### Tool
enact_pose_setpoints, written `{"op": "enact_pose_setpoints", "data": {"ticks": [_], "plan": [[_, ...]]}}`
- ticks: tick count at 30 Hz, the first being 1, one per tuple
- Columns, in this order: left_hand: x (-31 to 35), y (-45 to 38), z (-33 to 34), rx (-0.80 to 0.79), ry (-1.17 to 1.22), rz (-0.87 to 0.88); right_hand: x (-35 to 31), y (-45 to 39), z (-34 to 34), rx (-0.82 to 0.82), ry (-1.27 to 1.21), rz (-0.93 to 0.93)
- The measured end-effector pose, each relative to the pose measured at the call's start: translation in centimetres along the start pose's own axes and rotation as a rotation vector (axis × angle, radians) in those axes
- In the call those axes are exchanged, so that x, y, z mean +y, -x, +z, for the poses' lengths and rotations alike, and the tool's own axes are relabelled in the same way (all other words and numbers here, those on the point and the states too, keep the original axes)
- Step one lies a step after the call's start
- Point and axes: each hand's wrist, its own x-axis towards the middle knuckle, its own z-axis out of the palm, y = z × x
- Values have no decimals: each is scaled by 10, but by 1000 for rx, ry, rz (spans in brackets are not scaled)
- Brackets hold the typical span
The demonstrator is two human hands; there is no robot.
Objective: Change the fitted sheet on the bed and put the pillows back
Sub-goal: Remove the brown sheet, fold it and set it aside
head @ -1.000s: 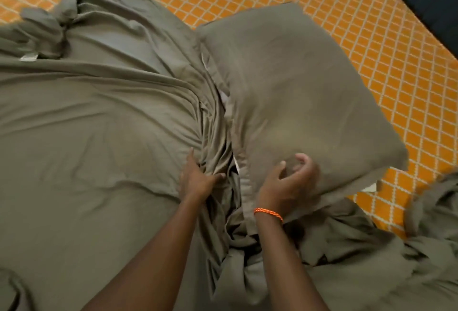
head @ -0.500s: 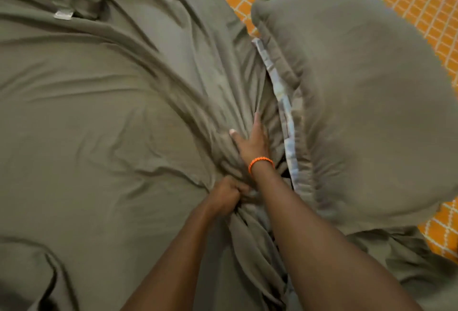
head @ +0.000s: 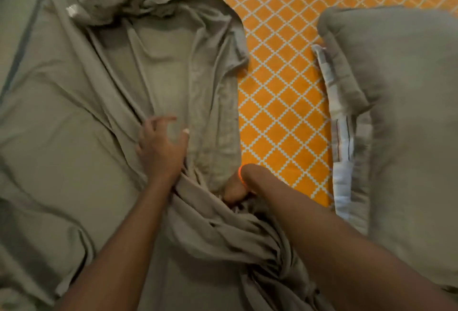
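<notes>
Currently left hand (head: 161, 147) hovers spread above sheet (head: 74, 137); right hand (head: 234, 190) buried, grip unclear. Bunch it clear of pillow (head: 409, 124).

The fitted sheet (head: 81, 117) is a plain olive-grey, unpatterned, with a small white tag (head: 71, 10) near its bunched top edge. The mattress (head: 280, 67) beneath is bright orange, crossed by a white lattice of diamonds. The pillow (head: 409, 117) wears a case in the same olive-grey; along its open side shows a pale strip (head: 340, 142), whitish with what may be faint grey-blue checks, though blur makes that uncertain. A thin orange bracelet (head: 241, 174) circles the right wrist.
</notes>
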Motion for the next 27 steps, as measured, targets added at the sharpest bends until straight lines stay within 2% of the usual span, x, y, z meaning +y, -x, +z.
{"op": "enact_pose_setpoints", "data": {"ticks": [1, 3, 4, 6, 7, 9, 11, 12, 13, 15, 20, 23, 25, 27], "plan": [[-7, -15, 0, -23, -140, -68, -8, -10, 0, -82, 83, 56], [-21, -35, 4, -113, -253, -201, -16, -31, -8, -18, 187, 135], [-26, -39, 6, -158, -276, -234, -19, -36, -12, 67, 151, 109], [-37, -42, 10, -193, -348, -223, -27, -44, -23, 258, -208, -38], [-40, -43, 11, -177, -383, -191, -30, -41, -28, 421, -478, -129], [-45, -47, 9, -104, -384, -138, -30, -41, -43, 928, -815, -201], [-49, -54, 0, -85, -294, -132, -23, -43, -56, 1346, -719, -101], [-49, -59, -6, -91, -251, -130, -21, -42, -60, 1470, -639, -10], [-51, -66, -12, -101, -213, -139, -23, -42, -63, 1517, -628, 61], [-53, -80, -25, -154, -118, -192, -28, -52, -70, 1529, -711, 99], [-62, -85, -36, -401, 79, -259, -69, -79, -87, 1448, -787, -97], [-61, -73, -34, -451, 219, -250, -100, -83, -96, 1399, -646, -103], [-50, -68, -36, -501, 289, -276, -120, -80, -104, 1297, -661, -153], [-41, -63, -39, -575, 305, -256, -136, -71, -117, 1165, -853, -274]]}}
